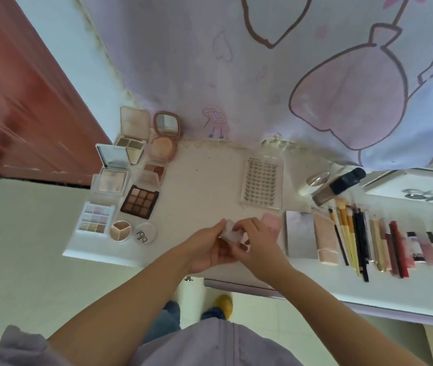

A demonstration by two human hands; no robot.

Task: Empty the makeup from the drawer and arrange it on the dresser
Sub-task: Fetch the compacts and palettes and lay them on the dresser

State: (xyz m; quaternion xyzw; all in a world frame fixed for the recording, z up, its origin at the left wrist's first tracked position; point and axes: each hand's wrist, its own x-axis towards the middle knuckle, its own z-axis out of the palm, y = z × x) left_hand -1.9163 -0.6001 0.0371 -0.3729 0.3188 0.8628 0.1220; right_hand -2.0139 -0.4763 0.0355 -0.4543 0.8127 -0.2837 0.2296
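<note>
Translucent plastic, a small makeup case (228, 231), is pinched between the fingers of the left hand (205, 248) and the right hand (256, 243) above the dresser (210, 180). Open palettes (139, 198) are already grouped at left, brushes and pencils (352, 233) lined at right. The drawer (239, 286) is hidden, so what remains cannot be judged.

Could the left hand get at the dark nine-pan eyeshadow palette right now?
Probably not at once: the left hand and right hand both grip a small clear case. The dark palette lies uncovered up-left with bare dresser top between, so freeing that hand should suffice.
</note>
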